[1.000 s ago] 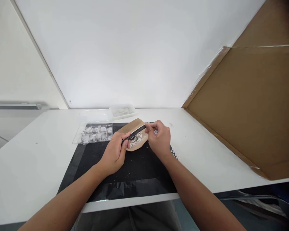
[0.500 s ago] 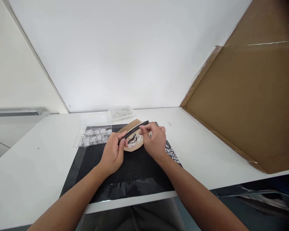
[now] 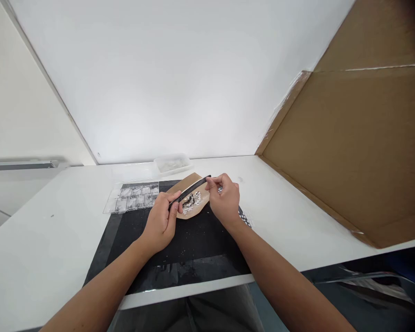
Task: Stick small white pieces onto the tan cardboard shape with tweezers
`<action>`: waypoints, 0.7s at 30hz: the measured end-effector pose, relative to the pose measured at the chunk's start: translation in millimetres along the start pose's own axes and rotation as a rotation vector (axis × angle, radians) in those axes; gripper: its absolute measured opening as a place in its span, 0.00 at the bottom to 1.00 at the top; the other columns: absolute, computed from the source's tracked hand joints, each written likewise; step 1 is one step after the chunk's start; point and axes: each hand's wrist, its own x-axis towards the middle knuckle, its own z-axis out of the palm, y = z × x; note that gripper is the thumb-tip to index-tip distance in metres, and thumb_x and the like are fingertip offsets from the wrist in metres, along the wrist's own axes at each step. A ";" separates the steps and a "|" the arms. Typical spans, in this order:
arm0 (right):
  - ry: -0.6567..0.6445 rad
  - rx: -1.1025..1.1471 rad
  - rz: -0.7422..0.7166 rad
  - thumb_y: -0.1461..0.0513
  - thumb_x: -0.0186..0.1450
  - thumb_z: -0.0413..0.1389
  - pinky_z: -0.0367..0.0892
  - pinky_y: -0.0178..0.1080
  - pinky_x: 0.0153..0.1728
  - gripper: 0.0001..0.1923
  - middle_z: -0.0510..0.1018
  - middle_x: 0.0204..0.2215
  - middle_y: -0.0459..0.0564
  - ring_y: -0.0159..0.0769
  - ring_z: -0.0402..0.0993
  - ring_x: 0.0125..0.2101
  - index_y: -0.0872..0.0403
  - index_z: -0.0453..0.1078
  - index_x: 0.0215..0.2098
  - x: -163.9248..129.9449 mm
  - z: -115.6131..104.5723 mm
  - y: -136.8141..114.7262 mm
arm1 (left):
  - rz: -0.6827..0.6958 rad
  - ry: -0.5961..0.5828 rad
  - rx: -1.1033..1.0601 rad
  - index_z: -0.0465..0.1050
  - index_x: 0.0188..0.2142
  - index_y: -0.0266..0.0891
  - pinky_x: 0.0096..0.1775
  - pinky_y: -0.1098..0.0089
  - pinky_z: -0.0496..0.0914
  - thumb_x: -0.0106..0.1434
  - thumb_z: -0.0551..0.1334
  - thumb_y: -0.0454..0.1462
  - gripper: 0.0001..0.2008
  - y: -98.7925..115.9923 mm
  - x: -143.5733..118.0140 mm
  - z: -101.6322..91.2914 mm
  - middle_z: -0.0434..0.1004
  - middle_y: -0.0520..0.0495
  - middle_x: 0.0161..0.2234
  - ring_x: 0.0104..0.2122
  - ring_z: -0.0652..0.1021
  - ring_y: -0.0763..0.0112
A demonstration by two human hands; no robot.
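Note:
My left hand (image 3: pixel 162 220) and my right hand (image 3: pixel 224 199) each pinch one end of a thin black strip (image 3: pixel 191 189), held just above a brown paper piece (image 3: pixel 190 196). The brown paper lies on a black mat (image 3: pixel 180 249) and carries a small heap of pale and dark bits (image 3: pixel 191 201). The strip runs diagonally from my left fingers up to my right fingertips.
A clear compartment box (image 3: pixel 133 197) with small pale pieces lies left of the brown paper. A shallow clear tray (image 3: pixel 173 163) stands behind it by the white wall. A large cardboard sheet (image 3: pixel 359 147) leans along the right side of the white table (image 3: pixel 38 240).
Both hands keep hold of the black strip and have barely moved; the view has shifted slightly.

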 end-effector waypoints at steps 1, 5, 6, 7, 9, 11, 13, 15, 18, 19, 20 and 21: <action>0.008 0.005 0.013 0.53 0.73 0.53 0.62 0.46 0.47 0.14 0.82 0.28 0.44 0.38 0.76 0.28 0.50 0.67 0.32 0.4 -0.1 1.3 | 0.011 -0.008 0.002 0.65 0.56 0.41 0.49 0.58 0.67 0.75 0.50 0.37 0.14 0.4 -0.1 0.9 0.71 0.45 0.39 0.42 0.73 0.62; -0.079 0.044 -0.101 0.55 0.73 0.53 0.61 0.46 0.48 0.13 0.82 0.28 0.43 0.37 0.78 0.31 0.49 0.69 0.31 -13.6 7.7 -15.5 | -0.009 0.019 -0.015 0.64 0.58 0.42 0.48 0.59 0.67 0.75 0.50 0.37 0.15 -0.8 -1.5 3.4 0.71 0.46 0.39 0.42 0.73 0.62; -0.121 0.060 -0.148 0.56 0.73 0.54 0.60 0.46 0.49 0.12 0.82 0.27 0.43 0.37 0.78 0.31 0.49 0.69 0.31 -17.4 9.9 -21.5 | -0.022 0.030 -0.025 0.63 0.59 0.41 0.48 0.59 0.67 0.75 0.50 0.37 0.15 -1.5 -1.8 3.2 0.70 0.46 0.39 0.41 0.73 0.63; -0.146 0.065 -0.177 0.57 0.73 0.54 0.60 0.46 0.49 0.12 0.82 0.27 0.43 0.37 0.78 0.31 0.49 0.70 0.32 -19.6 11.1 -26.1 | -0.029 0.037 -0.033 0.62 0.60 0.41 0.47 0.60 0.67 0.75 0.50 0.37 0.16 -2.1 -2.0 2.8 0.70 0.46 0.39 0.40 0.74 0.63; -0.152 0.059 -0.183 0.57 0.73 0.54 0.59 0.46 0.49 0.11 0.82 0.27 0.42 0.36 0.78 0.30 0.49 0.70 0.32 -18.0 10.2 -27.9 | -0.026 0.036 -0.038 0.62 0.60 0.42 0.47 0.60 0.67 0.75 0.50 0.37 0.16 -2.4 -2.1 1.8 0.70 0.46 0.39 0.40 0.74 0.63; -0.099 0.036 -0.114 0.56 0.73 0.54 0.60 0.46 0.48 0.12 0.82 0.27 0.42 0.37 0.78 0.29 0.50 0.69 0.32 -9.4 5.7 -19.6 | -0.019 0.025 -0.031 0.63 0.59 0.42 0.48 0.60 0.67 0.75 0.50 0.37 0.15 -1.4 -1.9 1.7 0.70 0.46 0.39 0.41 0.73 0.63; -0.040 0.034 -0.015 0.55 0.72 0.55 0.61 0.45 0.46 0.13 0.81 0.26 0.42 0.36 0.77 0.28 0.50 0.68 0.31 0.1 1.0 -7.6 | -0.030 0.019 -0.038 0.64 0.58 0.41 0.49 0.59 0.67 0.75 0.51 0.37 0.14 0.1 -1.7 3.0 0.70 0.45 0.40 0.42 0.74 0.63; -0.023 0.051 0.025 0.55 0.72 0.54 0.63 0.43 0.43 0.13 0.81 0.26 0.43 0.36 0.76 0.27 0.50 0.67 0.30 3.7 -1.1 -0.4 | -0.041 0.014 -0.055 0.66 0.55 0.41 0.49 0.59 0.67 0.75 0.51 0.37 0.13 1.2 -1.8 5.0 0.71 0.45 0.40 0.42 0.74 0.62; -0.100 0.064 -0.064 0.56 0.73 0.54 0.63 0.43 0.44 0.13 0.81 0.26 0.42 0.37 0.77 0.29 0.50 0.68 0.30 -5.1 2.2 -6.5 | -0.063 0.024 -0.079 0.67 0.54 0.42 0.49 0.59 0.67 0.75 0.51 0.38 0.12 0.7 -2.5 6.4 0.71 0.46 0.39 0.41 0.74 0.63; -0.145 0.064 -0.105 0.56 0.73 0.54 0.62 0.43 0.46 0.13 0.81 0.27 0.42 0.37 0.78 0.29 0.50 0.68 0.30 -9.2 4.1 -11.3 | -0.075 0.030 -0.088 0.66 0.56 0.42 0.48 0.60 0.68 0.75 0.51 0.39 0.13 0.1 -2.9 6.0 0.71 0.46 0.39 0.40 0.75 0.63; -0.179 0.066 -0.134 0.57 0.72 0.54 0.61 0.44 0.47 0.13 0.81 0.27 0.42 0.37 0.78 0.30 0.50 0.68 0.30 -12.3 5.9 -15.9 | -0.089 0.036 -0.098 0.65 0.57 0.42 0.47 0.60 0.68 0.75 0.51 0.39 0.14 -0.5 -3.2 5.4 0.71 0.47 0.39 0.39 0.75 0.64; -0.197 0.065 -0.146 0.57 0.72 0.55 0.60 0.44 0.48 0.12 0.82 0.27 0.42 0.37 0.78 0.30 0.50 0.68 0.30 -13.9 7.1 -19.3 | -0.105 0.038 -0.106 0.64 0.59 0.42 0.45 0.61 0.69 0.75 0.51 0.40 0.15 -1.0 -3.6 4.6 0.71 0.47 0.39 0.39 0.75 0.64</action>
